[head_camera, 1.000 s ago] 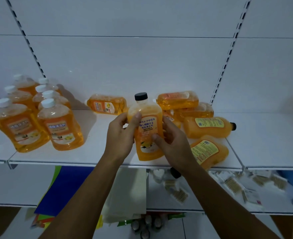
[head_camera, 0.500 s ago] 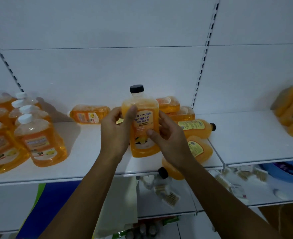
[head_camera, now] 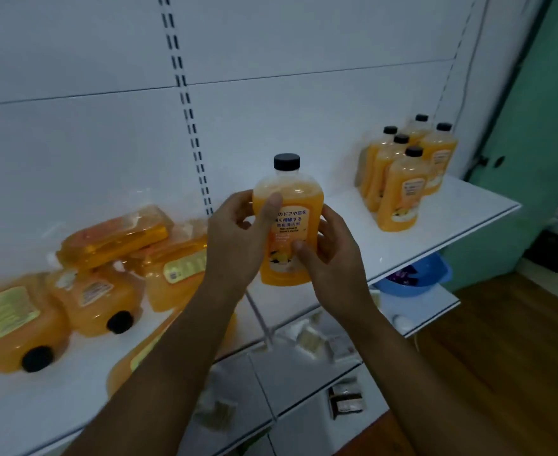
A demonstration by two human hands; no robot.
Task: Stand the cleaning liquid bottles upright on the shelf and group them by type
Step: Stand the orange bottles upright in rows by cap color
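Note:
I hold an orange black-capped bottle (head_camera: 287, 205) upright above the white shelf (head_camera: 442, 225), with its label facing me. My left hand (head_camera: 238, 238) grips its left side, thumb across the front. My right hand (head_camera: 330, 258) grips its right side and lower front. To the right, several black-capped bottles (head_camera: 402, 189) stand upright in a group. On the left, several orange bottles (head_camera: 100, 291) lie on their sides in a heap, two with black caps pointing toward me.
A lower shelf (head_camera: 435, 311) holds a blue basin (head_camera: 415, 281) and small packets (head_camera: 346, 399). A slotted upright (head_camera: 188, 120) runs up the white back panel. A teal wall (head_camera: 540, 126) and wooden floor (head_camera: 517, 373) lie to the right.
My view and both hands have swung right with the bottle. The upright white-capped bottles have left the view, and the standing black-capped group now shows fully at right.

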